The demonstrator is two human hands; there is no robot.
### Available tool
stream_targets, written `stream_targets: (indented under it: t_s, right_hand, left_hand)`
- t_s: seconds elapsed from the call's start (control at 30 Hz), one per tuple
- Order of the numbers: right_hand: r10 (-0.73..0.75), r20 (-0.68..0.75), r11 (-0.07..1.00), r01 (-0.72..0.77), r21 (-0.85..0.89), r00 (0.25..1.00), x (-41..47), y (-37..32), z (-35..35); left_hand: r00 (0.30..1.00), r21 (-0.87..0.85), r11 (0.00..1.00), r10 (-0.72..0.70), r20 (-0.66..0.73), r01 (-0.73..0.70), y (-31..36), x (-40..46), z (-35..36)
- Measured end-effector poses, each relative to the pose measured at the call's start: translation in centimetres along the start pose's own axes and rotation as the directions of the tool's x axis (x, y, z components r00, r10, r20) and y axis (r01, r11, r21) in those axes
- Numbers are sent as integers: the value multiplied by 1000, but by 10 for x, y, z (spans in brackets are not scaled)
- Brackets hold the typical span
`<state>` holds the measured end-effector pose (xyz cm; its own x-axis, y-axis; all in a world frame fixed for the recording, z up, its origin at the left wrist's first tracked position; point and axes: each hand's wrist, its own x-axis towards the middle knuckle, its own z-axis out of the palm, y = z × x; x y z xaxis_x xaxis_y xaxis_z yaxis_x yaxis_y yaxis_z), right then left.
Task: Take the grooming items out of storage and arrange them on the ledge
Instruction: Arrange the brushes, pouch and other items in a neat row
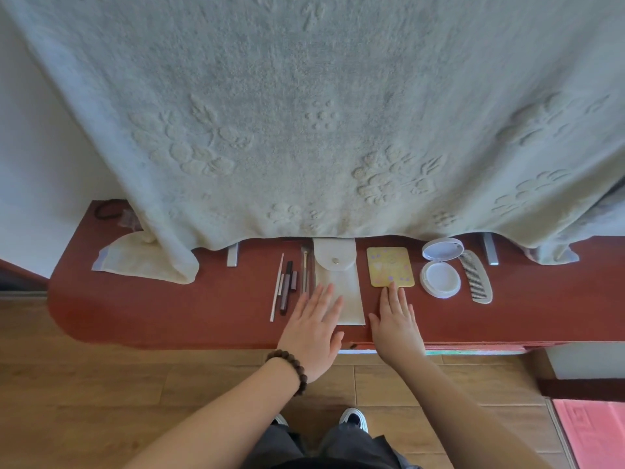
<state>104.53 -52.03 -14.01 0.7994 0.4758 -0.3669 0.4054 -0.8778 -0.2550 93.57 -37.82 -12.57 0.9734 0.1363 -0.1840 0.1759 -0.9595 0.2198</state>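
Observation:
A white snap-flap pouch (338, 269) lies flat on the red-brown ledge (169, 309). My left hand (313, 328) hovers flat, fingers straight, over the pouch's near left corner. My right hand (395, 324) is also flat, its fingertips touching the near edge of a yellow hand mirror (389, 265). Left of the pouch lie several slim makeup pencils and brushes (287, 282). Right of the mirror an open white compact (440, 267) and a pale comb (476, 277) sit side by side.
A large pale embossed towel (321, 113) hangs down to the ledge's back edge, over two metal brackets (233, 254). A cream cloth (135, 258) and a black hair tie (108, 211) lie at the ledge's left. Wooden floor and a pink mat (592, 431) are below.

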Motion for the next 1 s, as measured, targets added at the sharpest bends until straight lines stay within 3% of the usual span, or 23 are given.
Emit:
stream_targets:
  t_s: [0.13, 0.23, 0.33, 0.4, 0.47, 0.6, 1.0]
  right_hand:
    - [-2, 36, 1000, 2, -14, 999, -3, 0, 1]
    - [-32, 81, 996, 25, 88, 996, -2, 2, -7]
    - [-12, -99, 960, 39, 276, 995, 1, 14, -26]
    - [121, -264, 931, -18, 364, 957, 5, 34, -40]
    - [236, -286, 906, -105, 409, 929, 11, 59, -50]
    - [268, -175, 892, -175, 416, 947, 27, 89, -56]
    - [312, -305, 916, -199, 350, 900, 33, 111, -55]
  left_hand:
    - [996, -1, 1000, -2, 88, 3, 14, 8, 4]
    - [992, 28, 999, -33, 121, 30, 20, 10, 3]
    - [989, 46, 998, -51, 138, 45, 23, 13, 1]
    - [987, 42, 998, -61, 148, 55, 24, 14, 2]
    - [984, 37, 997, -75, 162, 69, 24, 14, 2]
    - [982, 25, 996, -90, 167, 87, 26, 15, 3]
    - [980, 21, 993, -117, 163, 116, 29, 18, 5]
